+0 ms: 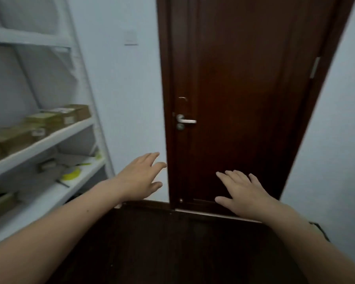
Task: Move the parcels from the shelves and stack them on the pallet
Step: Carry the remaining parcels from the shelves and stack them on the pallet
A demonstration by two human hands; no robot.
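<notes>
Seen from my head, both my bare arms reach forward over the dark floor [172, 247]. My left hand [139, 178] hangs at about 7 o'clock from the middle of the view, fingers spread and loose, grasping nothing. My right hand [247, 194] is at about 4 o'clock, palm down, fingers straight and apart, also released and touching nothing I can make out.

The parcels [55, 118], brown cardboard boxes, stand in a row on the white shelves [55, 137] at 9 o'clock, well apart from both hands. On the board below them lies something yellow [71, 174], too blurred to tell what.

A dark brown door [244, 89] fills 12 to 2 o'clock, closed, with its silver handle [186, 121] just above my hands.
</notes>
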